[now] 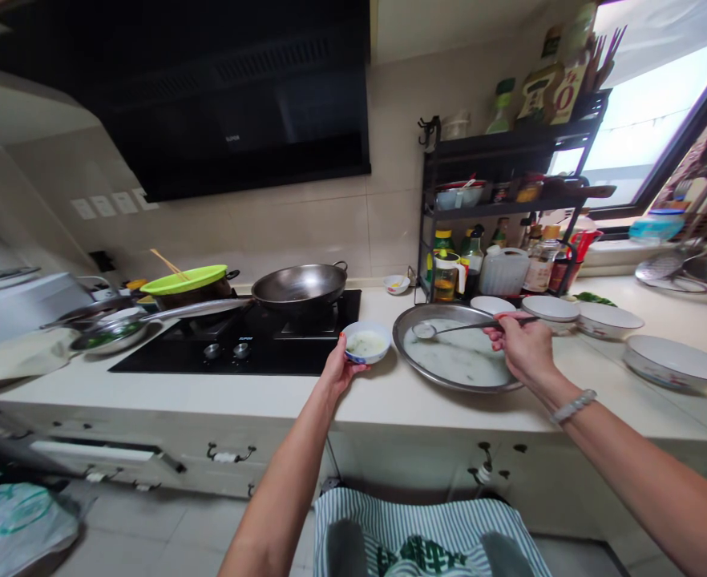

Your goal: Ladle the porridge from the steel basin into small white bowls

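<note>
My left hand [342, 367] grips a small white bowl [376, 353] by its side, thumb at the rim and fingers underneath. Pale, whitish liquid with green bits lies in it. Just to the right, a wide metal basin [399, 330] on the counter holds more of the cloudy white liquid with green flecks. My right hand [523, 343] is closed round the dark handle of a ladle [426, 329]. The ladle's round head hangs over the left part of the basin; whether it touches the liquid is hard to tell.
Behind the bowl is a black gas stove [269, 353] with a wok [299, 284]. White bowls [609, 319] line the counter right of the basin. A black rack [510, 136] of bottles stands at the back. A long-handled pan [110, 336] lies left of the stove.
</note>
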The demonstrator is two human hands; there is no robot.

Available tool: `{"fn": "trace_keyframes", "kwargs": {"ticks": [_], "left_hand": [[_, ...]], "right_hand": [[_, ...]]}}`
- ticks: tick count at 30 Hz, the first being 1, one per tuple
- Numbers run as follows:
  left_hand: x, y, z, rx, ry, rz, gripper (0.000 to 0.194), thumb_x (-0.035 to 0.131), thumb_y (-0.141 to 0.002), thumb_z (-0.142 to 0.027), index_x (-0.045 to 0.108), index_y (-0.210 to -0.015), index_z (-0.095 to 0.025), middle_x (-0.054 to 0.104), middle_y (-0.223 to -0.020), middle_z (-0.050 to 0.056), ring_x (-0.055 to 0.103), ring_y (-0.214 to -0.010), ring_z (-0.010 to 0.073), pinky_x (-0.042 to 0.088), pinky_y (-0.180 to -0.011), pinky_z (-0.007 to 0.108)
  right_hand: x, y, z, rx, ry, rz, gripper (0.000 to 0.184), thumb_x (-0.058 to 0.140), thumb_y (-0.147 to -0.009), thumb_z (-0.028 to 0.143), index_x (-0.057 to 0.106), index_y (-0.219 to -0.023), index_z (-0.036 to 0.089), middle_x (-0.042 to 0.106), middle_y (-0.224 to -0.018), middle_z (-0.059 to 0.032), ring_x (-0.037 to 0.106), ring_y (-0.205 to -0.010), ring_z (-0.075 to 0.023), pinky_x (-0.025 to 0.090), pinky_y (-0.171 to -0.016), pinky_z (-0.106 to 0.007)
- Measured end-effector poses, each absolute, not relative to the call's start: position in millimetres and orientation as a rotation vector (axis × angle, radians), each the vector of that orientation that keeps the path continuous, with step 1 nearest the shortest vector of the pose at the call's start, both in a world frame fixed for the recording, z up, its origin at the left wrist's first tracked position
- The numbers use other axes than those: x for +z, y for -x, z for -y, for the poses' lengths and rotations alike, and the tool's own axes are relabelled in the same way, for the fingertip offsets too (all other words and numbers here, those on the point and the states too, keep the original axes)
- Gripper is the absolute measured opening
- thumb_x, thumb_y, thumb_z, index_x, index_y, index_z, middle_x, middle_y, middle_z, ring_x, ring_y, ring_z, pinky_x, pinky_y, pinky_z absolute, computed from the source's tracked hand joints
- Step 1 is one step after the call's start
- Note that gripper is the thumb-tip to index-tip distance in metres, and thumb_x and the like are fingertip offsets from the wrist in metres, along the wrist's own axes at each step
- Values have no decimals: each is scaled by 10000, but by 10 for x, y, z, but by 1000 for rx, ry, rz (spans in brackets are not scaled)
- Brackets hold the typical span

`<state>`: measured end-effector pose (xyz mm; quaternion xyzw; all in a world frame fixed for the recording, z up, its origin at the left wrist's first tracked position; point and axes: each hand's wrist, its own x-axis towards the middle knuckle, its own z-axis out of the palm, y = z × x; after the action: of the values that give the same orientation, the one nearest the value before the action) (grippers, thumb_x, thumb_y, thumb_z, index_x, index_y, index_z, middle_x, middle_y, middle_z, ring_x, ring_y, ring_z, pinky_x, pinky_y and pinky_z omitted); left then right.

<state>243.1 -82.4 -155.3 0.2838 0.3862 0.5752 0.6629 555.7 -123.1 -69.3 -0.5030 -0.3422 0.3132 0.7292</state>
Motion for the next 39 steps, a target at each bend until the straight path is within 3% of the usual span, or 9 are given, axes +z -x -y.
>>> {"fn": "trace_keyframes", "kwargs": {"ticks": [39], "left_hand": [[-1511,-2440,848,1312,-631,-882,477,458,-936,-438,531,-1206,-51,675,-791,124,657,-517,183,586,-469,310]], "right_hand": [[-554,-5414,1182,685,1040,812,47,601,-679,179,562,-703,169,572,-459,0,517,-376,-103,352,-282,-158]]}}
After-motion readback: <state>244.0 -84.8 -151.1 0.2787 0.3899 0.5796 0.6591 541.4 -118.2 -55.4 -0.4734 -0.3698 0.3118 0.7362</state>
